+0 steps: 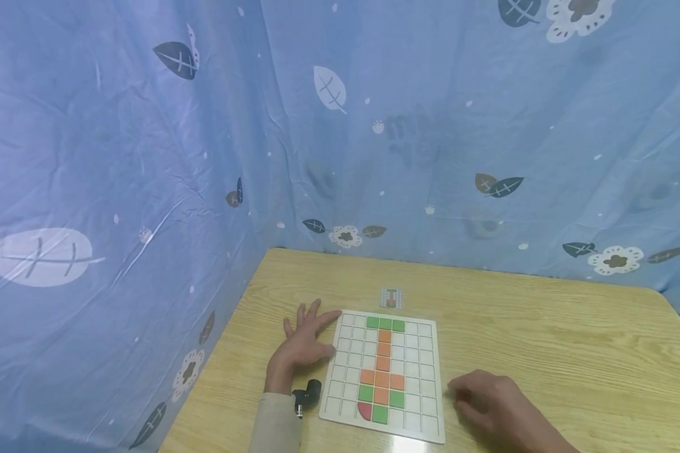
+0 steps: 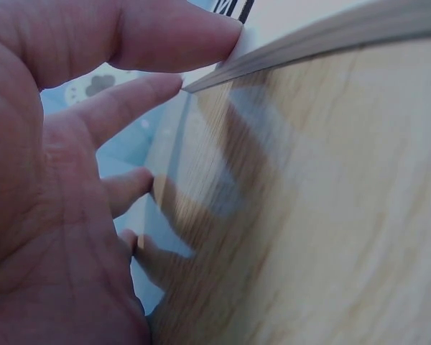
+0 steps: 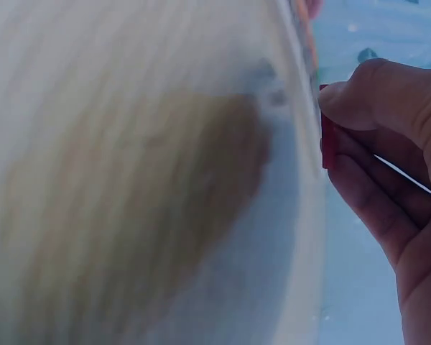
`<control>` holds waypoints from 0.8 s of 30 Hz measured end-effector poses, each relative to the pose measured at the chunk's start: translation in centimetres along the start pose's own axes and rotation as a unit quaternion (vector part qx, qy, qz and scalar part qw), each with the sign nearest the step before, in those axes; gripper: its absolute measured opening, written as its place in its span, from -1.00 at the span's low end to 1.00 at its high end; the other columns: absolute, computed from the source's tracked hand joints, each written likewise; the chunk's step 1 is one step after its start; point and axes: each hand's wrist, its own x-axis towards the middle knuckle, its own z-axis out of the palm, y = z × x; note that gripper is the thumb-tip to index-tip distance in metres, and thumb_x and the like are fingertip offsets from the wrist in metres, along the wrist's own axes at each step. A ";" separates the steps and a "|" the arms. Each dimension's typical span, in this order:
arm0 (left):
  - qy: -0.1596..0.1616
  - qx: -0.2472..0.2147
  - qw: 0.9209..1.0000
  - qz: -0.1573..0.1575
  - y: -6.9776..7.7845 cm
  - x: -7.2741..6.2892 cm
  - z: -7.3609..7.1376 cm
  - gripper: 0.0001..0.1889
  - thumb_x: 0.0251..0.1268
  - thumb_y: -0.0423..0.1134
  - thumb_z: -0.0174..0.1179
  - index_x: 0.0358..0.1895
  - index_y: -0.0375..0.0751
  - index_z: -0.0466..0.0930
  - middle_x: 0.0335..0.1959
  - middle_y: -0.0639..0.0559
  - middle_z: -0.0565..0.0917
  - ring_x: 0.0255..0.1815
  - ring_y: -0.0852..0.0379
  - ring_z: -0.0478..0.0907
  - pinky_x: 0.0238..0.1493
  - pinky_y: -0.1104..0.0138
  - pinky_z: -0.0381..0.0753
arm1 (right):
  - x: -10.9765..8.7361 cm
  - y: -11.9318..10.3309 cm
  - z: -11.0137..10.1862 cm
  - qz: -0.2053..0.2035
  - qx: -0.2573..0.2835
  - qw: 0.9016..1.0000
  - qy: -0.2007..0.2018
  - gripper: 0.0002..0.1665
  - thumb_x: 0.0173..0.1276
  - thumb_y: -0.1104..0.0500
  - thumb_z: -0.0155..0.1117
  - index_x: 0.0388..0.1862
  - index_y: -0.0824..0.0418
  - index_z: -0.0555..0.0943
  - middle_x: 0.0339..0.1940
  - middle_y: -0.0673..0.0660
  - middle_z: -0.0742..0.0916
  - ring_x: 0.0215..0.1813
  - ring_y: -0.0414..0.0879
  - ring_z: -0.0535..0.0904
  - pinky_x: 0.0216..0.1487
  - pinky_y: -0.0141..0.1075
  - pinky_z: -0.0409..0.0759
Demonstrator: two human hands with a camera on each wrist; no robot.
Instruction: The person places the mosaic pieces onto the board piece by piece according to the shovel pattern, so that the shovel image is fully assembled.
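A white square grid board [image 1: 426, 372] lies on the table. Green tiles [image 1: 385, 323] form a row near its far edge, an orange column [image 1: 382, 363] with side tiles runs down the middle, and more green squares [image 1: 380, 414] sit near the front. One red quarter-round tile [image 1: 365, 411] lies front left of these. With fingers spread, my left hand [image 1: 302, 343] touches the board's left edge with thumb and index finger. Off the board's right side, my right hand [image 1: 489, 402] pinches a small red tile [image 3: 327, 140], seen edge-on in the right wrist view; its outline cannot be told.
A small printed pattern card [image 1: 391, 298] lies just beyond the board. Wood-grain tabletop [image 1: 543, 327] extends to the right. Blue patterned curtains [image 1: 430, 138] stand behind and at the left. A black wrist camera [image 1: 307, 396] sits at the left sleeve.
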 end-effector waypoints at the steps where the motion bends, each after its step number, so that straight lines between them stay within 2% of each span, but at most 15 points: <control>1: 0.000 -0.001 1.000 0.000 0.0 0.0 0.0 -0.03 -0.12 -0.30 0.38 0.60 0.16 0.53 0.84 -0.26 0.00 0.84 -0.47 -0.40 0.59 -0.56 -0.63 | 0.2 -0.1 0.0 -0.014 0.002 1.000 0.010 -0.53 0.07 0.41 0.63 -0.13 -0.08 0.81 -0.23 -0.31 0.80 -0.23 -0.48 0.59 -0.15 -0.64 0.59; 4: -0.001 0.002 1.000 -0.002 -0.1 0.0 0.0 -0.03 -0.11 -0.29 0.38 0.60 0.16 0.52 0.85 -0.25 -0.01 0.84 -0.46 -0.41 0.59 -0.55 -0.63 | 0.9 -0.8 0.3 -0.046 0.010 0.998 0.028 -0.53 0.02 0.43 0.64 -0.13 -0.01 0.84 -0.25 -0.28 0.81 -0.25 -0.46 0.61 -0.13 -0.68 0.58; 11: -0.002 0.003 1.000 -0.003 -0.1 0.1 0.0 -0.04 -0.11 -0.27 0.38 0.60 0.16 0.52 0.85 -0.23 0.00 0.84 -0.46 -0.41 0.59 -0.55 -0.63 | 2.6 -3.0 0.8 -0.060 0.068 0.996 -0.015 -0.60 0.13 0.40 0.64 -0.07 0.08 0.84 -0.24 -0.24 0.79 -0.24 -0.39 0.60 -0.11 -0.68 0.55; 16: 0.001 -0.001 1.000 -0.004 0.0 0.0 0.0 -0.04 -0.11 -0.29 0.38 0.60 0.18 0.53 0.85 -0.23 0.00 0.84 -0.45 -0.41 0.60 -0.54 -0.64 | 3.5 -4.4 1.9 -0.070 0.103 0.992 -0.027 -0.60 0.19 0.38 0.63 -0.05 0.01 0.83 -0.24 -0.29 0.76 -0.23 -0.37 0.63 -0.14 -0.60 0.59; 24: 0.001 -0.004 1.000 -0.010 0.2 -0.1 0.0 -0.03 -0.12 -0.31 0.38 0.60 0.18 0.53 0.85 -0.21 -0.01 0.85 -0.43 -0.42 0.61 -0.52 -0.66 | 4.2 -6.2 3.9 -0.073 0.140 0.986 -0.043 -0.61 0.23 0.41 0.56 -0.09 -0.04 0.81 -0.24 -0.30 0.76 -0.21 -0.45 0.63 -0.13 -0.59 0.63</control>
